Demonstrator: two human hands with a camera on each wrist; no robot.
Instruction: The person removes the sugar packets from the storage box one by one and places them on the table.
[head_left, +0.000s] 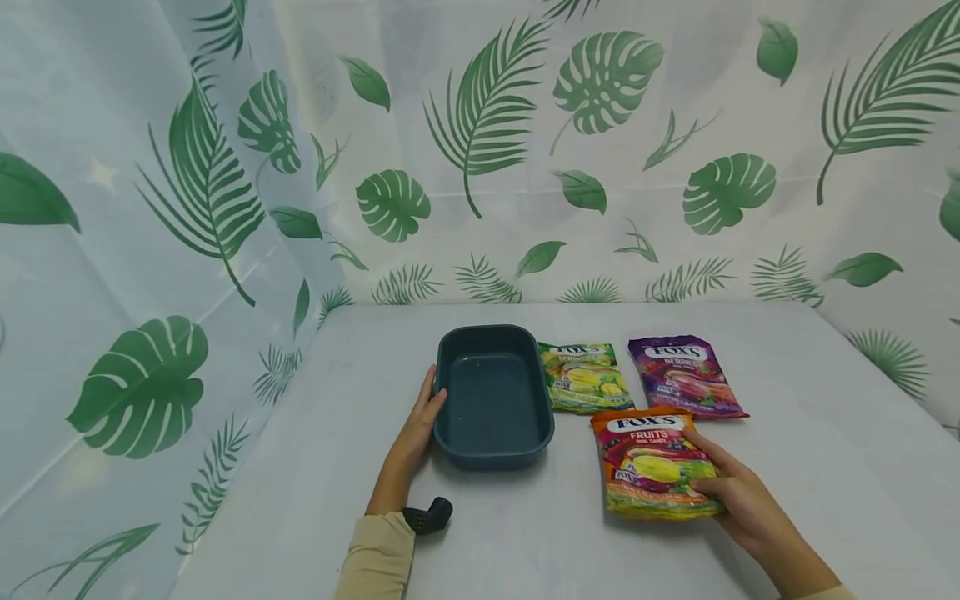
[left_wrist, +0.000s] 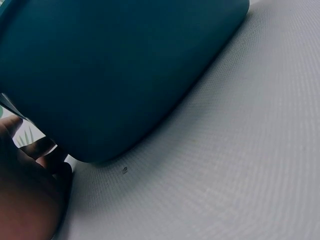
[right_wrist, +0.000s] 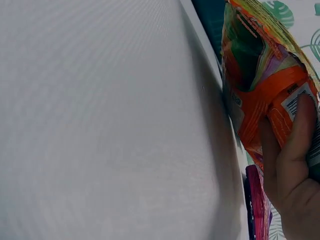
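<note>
A dark blue-green rectangular tub (head_left: 492,459) stands upright on the table. At its left side my left hand (head_left: 417,427) holds the wall, thumb at the rim and fingers along the outside. In the left wrist view the fingers (left_wrist: 37,149) sit against the tub's end (left_wrist: 115,85). My right hand (head_left: 742,498) grips an orange and red FOX'S Fruits candy bag (head_left: 654,467) by its right side, front up. The right wrist view shows the bag's barcoded underside (right_wrist: 280,95), with my right hand (right_wrist: 295,185) around it, raised off the table.
A green FOX'S candy bag (head_left: 587,379) lies against the tub's right side. A purple FOX'S Berries candy bag (head_left: 686,377) lies farther right, behind the held bag. The white table (head_left: 510,542) ends at a leaf-patterned curtain (head_left: 517,242) behind and at both sides.
</note>
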